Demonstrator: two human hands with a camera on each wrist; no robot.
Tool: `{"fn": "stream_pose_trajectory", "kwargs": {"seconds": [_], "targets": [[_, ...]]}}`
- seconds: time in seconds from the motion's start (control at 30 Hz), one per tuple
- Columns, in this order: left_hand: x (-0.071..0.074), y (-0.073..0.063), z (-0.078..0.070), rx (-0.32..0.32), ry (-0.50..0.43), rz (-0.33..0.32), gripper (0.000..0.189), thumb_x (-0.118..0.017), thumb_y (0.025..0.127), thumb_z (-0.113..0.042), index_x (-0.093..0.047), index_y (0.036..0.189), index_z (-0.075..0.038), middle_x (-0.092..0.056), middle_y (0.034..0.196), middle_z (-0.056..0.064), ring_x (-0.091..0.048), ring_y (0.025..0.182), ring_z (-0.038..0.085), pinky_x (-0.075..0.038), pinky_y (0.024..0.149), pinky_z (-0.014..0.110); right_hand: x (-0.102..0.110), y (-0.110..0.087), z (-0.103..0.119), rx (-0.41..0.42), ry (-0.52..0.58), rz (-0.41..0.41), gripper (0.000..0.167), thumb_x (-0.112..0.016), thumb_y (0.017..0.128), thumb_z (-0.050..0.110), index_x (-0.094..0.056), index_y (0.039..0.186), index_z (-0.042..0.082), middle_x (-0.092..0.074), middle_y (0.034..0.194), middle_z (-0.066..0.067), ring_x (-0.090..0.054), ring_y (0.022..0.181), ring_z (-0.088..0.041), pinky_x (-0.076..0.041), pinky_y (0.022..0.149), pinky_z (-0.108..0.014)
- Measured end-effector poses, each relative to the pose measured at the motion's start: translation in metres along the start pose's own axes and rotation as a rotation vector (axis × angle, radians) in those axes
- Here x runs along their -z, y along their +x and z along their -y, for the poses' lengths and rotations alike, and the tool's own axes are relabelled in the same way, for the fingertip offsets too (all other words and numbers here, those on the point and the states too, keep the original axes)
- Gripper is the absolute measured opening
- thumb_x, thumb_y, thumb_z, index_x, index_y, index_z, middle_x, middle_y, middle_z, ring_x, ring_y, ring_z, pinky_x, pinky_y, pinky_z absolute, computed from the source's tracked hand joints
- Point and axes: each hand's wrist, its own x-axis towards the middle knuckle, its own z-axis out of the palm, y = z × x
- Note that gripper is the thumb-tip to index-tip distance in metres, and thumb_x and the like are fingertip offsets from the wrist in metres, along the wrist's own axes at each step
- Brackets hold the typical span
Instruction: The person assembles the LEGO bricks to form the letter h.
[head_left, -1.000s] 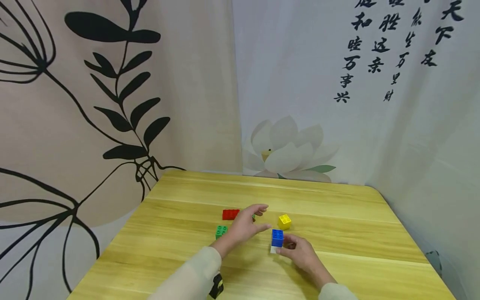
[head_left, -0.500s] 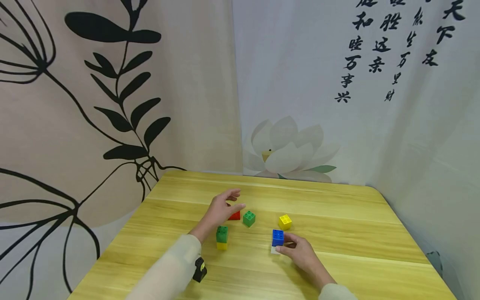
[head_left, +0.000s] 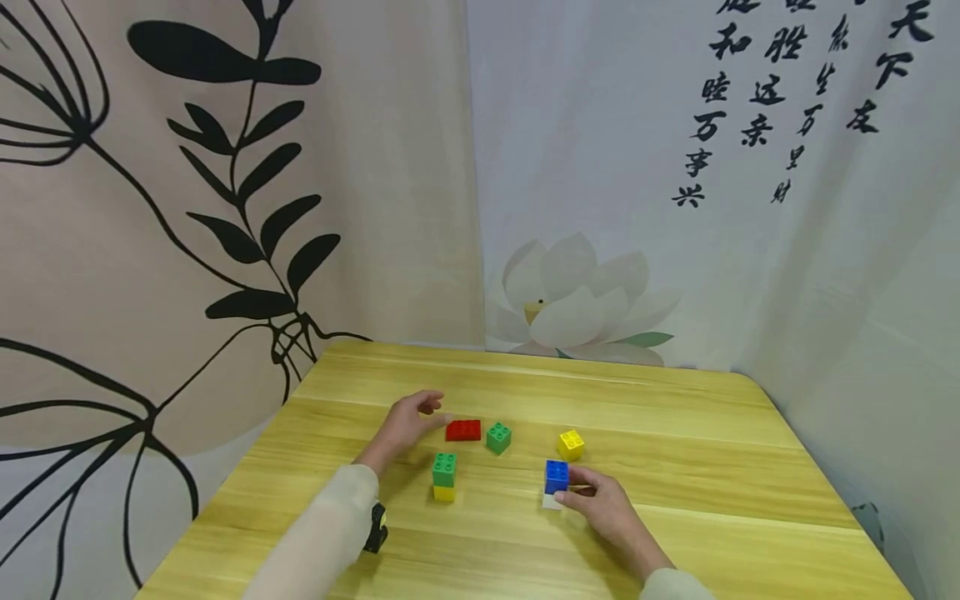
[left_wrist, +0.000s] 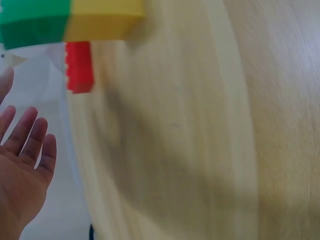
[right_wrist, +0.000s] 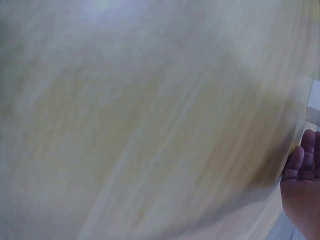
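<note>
My left hand (head_left: 405,427) is open, its thumb beside the left end of a flat red toy brick (head_left: 462,430). In the left wrist view that hand (left_wrist: 24,170) shows its spread fingers with nothing in them. A blue brick (head_left: 557,476) sits on a white brick (head_left: 551,502). My right hand (head_left: 606,504) pinches this small stack from its right side, thumb at the front by the white brick. The right wrist view catches only part of the right hand (right_wrist: 302,185) and the white brick (right_wrist: 314,102) at its edge.
A green brick (head_left: 444,468) stands on a yellow brick (head_left: 444,493) nearer the front. Another green brick (head_left: 498,437) lies right of the red one. A yellow brick (head_left: 571,445) stands behind the blue one. All rest on a wooden table (head_left: 675,433) before a printed curtain.
My left hand has moved left, away from the blue-and-white stack and past the red brick, uncovering the bricks beneath its path. The right hand and its stack stay in place.
</note>
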Motion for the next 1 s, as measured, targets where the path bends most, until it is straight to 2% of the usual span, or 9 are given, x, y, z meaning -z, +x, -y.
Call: {"fn": "stream_pose_trajectory", "kwargs": {"seconds": [0.23, 0.47, 0.6, 0.87, 1.0], "targets": [[-0.008, 0.009, 0.016, 0.007, 0.024, 0.087, 0.051, -0.074, 0.091, -0.02, -0.057, 0.136, -0.003, -0.062, 0.121, 0.013, -0.056, 0.114, 0.032, -0.048, 0.093, 0.047, 0.003, 0.001, 0.001, 0.004, -0.015, -0.004, 0.05, -0.08, 0.085, 0.018, -0.064, 0.127, -0.001, -0.067, 0.114, -0.011, -0.064, 0.096, -0.022, -0.053, 0.081, -0.036], [-0.014, 0.02, 0.023, 0.026, 0.062, 0.095, 0.05, -0.076, 0.09, -0.02, -0.059, 0.134, -0.005, -0.062, 0.12, 0.009, -0.057, 0.11, 0.027, -0.048, 0.094, 0.046, 0.005, 0.003, 0.002, 0.002, -0.015, -0.01, 0.049, -0.08, 0.085, 0.019, -0.064, 0.127, 0.0, -0.067, 0.113, -0.01, -0.064, 0.096, -0.022, -0.053, 0.082, -0.036], [-0.017, 0.025, 0.025, 0.011, 0.078, 0.106, 0.049, -0.076, 0.089, -0.019, -0.06, 0.132, -0.004, -0.063, 0.118, 0.009, -0.058, 0.107, 0.025, -0.048, 0.094, 0.045, 0.006, 0.004, 0.001, -0.006, -0.021, -0.017, 0.05, -0.08, 0.085, 0.02, -0.064, 0.128, 0.001, -0.068, 0.113, -0.009, -0.064, 0.097, -0.022, -0.053, 0.083, -0.038], [-0.027, 0.018, 0.031, -0.025, 0.099, 0.131, 0.044, -0.075, 0.089, -0.012, -0.062, 0.128, 0.002, -0.064, 0.119, 0.012, -0.059, 0.107, 0.028, -0.047, 0.095, 0.048, 0.006, -0.002, -0.004, 0.001, -0.02, 0.028, 0.048, -0.079, 0.086, 0.021, -0.064, 0.126, -0.002, -0.068, 0.113, -0.01, -0.064, 0.098, -0.024, -0.053, 0.083, -0.04], [-0.027, 0.017, 0.033, -0.035, 0.133, 0.103, 0.039, -0.075, 0.089, -0.01, -0.065, 0.124, 0.002, -0.064, 0.119, 0.013, -0.059, 0.109, 0.029, -0.047, 0.097, 0.048, 0.004, -0.001, -0.005, 0.021, -0.036, 0.035, 0.049, -0.078, 0.087, 0.025, -0.064, 0.126, -0.001, -0.068, 0.112, -0.01, -0.064, 0.1, -0.025, -0.053, 0.084, -0.041]]}}
